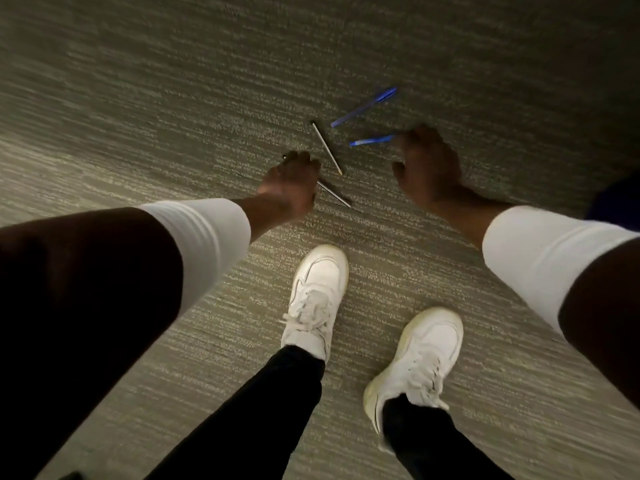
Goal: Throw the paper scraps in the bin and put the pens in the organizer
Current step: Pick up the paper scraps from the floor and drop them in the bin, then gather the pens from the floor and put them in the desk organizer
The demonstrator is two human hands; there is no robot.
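Note:
Several pens lie on the grey carpet in front of me. My left hand is curled around a dark grey pen, which sticks out on both sides of the fist. A silver pen lies loose between my hands. My right hand is spread palm down, thumb apart, with its fingertips touching the end of a blue pen that rests on the floor. A second blue pen lies farther away. No paper scraps, bin or organizer are in view.
My two white sneakers stand on the carpet just behind the pens. A dark blue object shows at the right edge, partly hidden by my right sleeve. The frame is motion-blurred.

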